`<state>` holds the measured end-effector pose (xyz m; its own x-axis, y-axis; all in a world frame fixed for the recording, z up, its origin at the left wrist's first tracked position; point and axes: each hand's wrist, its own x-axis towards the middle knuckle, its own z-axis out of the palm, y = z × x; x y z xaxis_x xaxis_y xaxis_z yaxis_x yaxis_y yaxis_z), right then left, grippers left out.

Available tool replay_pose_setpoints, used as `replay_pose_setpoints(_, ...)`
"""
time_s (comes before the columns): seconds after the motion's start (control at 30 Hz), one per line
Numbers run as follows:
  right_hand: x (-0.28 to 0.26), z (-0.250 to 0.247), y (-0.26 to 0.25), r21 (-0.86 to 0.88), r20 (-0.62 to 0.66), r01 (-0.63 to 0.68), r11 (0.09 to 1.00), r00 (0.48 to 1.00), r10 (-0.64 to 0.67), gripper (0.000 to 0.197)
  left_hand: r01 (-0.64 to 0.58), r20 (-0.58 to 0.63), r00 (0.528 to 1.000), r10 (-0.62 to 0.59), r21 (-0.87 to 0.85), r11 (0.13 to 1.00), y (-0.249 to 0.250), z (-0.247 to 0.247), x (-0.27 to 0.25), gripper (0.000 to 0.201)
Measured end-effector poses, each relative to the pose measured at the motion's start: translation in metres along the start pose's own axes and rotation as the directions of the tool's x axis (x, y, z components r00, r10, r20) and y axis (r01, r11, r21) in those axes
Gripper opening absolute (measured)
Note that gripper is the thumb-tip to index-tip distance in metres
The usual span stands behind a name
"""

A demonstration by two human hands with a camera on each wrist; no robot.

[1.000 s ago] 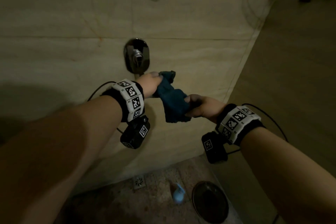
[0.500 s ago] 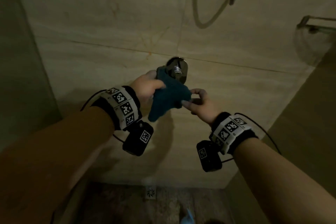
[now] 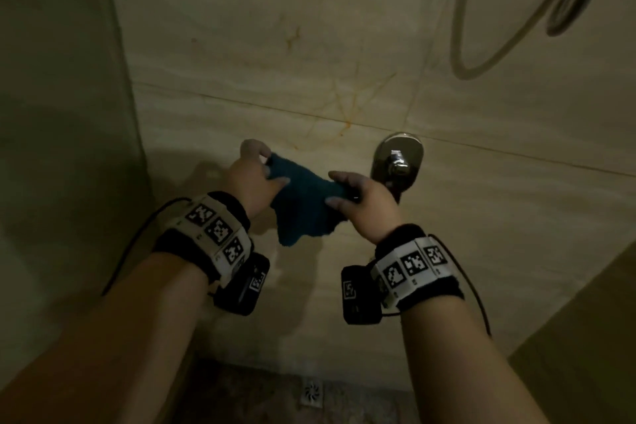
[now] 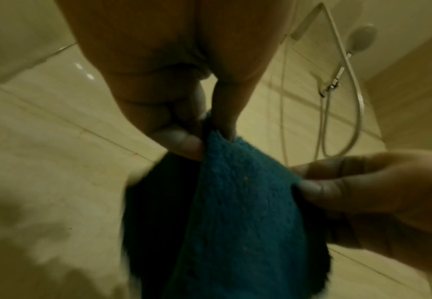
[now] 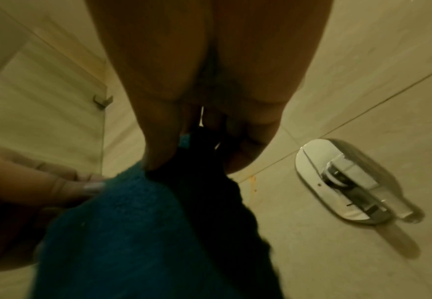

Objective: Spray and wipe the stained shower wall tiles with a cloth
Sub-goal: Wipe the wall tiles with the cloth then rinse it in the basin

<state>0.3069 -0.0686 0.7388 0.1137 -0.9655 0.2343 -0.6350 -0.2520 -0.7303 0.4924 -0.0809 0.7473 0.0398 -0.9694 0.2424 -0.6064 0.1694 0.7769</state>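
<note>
A teal terry cloth (image 3: 304, 203) hangs stretched between both hands in front of the beige shower wall (image 3: 309, 27). My left hand (image 3: 253, 170) pinches its upper left corner, seen close in the left wrist view as the cloth (image 4: 238, 212) under thumb and finger. My right hand (image 3: 358, 198) pinches the right edge, the cloth (image 5: 122, 232) draping below it. Orange-brown stains (image 3: 344, 113) streak the tiles just above the cloth, along a grout line. No spray bottle is in view.
A chrome mixer valve (image 3: 397, 162) with its lever juts from the wall right beside my right hand. A shower hose (image 3: 481, 55) loops at the upper right. A side wall (image 3: 62, 113) closes the left. A floor drain (image 3: 311, 392) sits below.
My view swung left and up, off the floor items and onto the stained tiles. Both hands moved left of the valve and drew the bunched cloth out wider between them.
</note>
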Motion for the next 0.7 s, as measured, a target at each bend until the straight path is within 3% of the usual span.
replay_pose_setpoints(0.1, 0.022, 0.019, -0.003, -0.155, -0.054, 0.004, 0.988, 0.998, -0.013, 0.023, -0.042, 0.064, 0.997, 0.042, -0.012, 0.999, -0.019, -0.005, 0.022, 0.039)
replay_pose_setpoints(0.2, 0.045, 0.029, -0.006, -0.273, -0.131, -0.03, 0.962, 0.991, -0.007, 0.018, -0.094, 0.158, 0.983, 0.096, -0.015, 0.995, -0.033, -0.01, 0.048, 0.023)
replay_pose_setpoints(0.37, 0.076, 0.03, -0.018, -0.134, -0.165, -0.041, 0.99, 0.986, 0.019, 0.007, -0.149, 0.281, 0.947, 0.154, -0.038, 0.988, -0.033, -0.025, 0.091, 0.03)
replay_pose_setpoints(0.53, 0.114, 0.011, -0.037, -0.156, -0.204, 0.106, 0.982, 0.969, -0.137, 0.017, -0.324, 0.219, 0.925, 0.31, 0.032, 0.945, -0.012, -0.046, 0.134, 0.014)
replay_pose_setpoints(0.7, 0.151, -0.014, -0.065, -0.226, -0.169, 0.303, 0.926, 0.924, -0.343, 0.021, -0.292, 0.163, 0.939, 0.302, -0.083, 0.953, 0.011, -0.072, 0.167, 0.017)
